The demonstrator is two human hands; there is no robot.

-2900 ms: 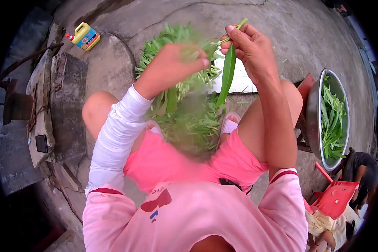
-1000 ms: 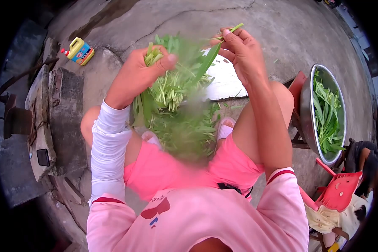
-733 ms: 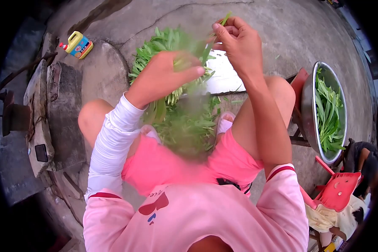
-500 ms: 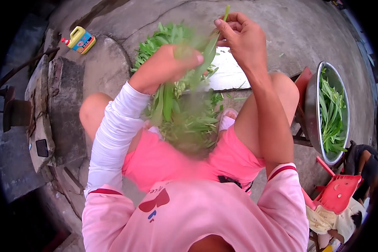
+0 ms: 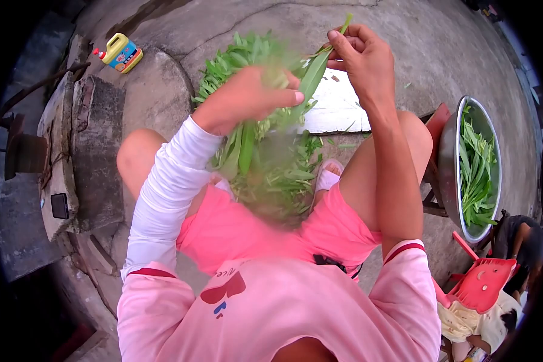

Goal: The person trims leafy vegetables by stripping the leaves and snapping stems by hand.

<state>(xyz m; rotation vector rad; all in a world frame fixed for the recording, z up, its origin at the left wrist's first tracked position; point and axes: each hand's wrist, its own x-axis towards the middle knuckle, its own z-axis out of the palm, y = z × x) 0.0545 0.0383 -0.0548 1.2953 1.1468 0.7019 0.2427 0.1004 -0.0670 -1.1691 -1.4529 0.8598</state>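
Between the thumb and fingers of my right hand [image 5: 363, 57] is a leafy green stem [image 5: 347, 24], its cut end pointing up past the fingertips. A long leaf [image 5: 313, 78] runs down from it toward my left hand. My left hand [image 5: 253, 96], under a white sleeve, is closed around a bunch of leafy greens [image 5: 246, 148]; long leaves hang below the fist, and part of it is blurred. Behind that hand lies a heap of leafy greens [image 5: 223, 69]. More loose greens [image 5: 295, 178] lie on the ground between my feet.
A white board [image 5: 338, 108] lies on the concrete ahead. To the right, a metal basin [image 5: 447, 151] holds more greens. A yellow jug [image 5: 122, 53] and a phone [image 5: 60, 206] are at the left. A red chair [image 5: 485, 283] and another person [image 5: 479, 323] are at lower right.
Both hands have shifted slightly right and my right hand a little lower, with the stem still pinched. The leaf between them shows more clearly now.
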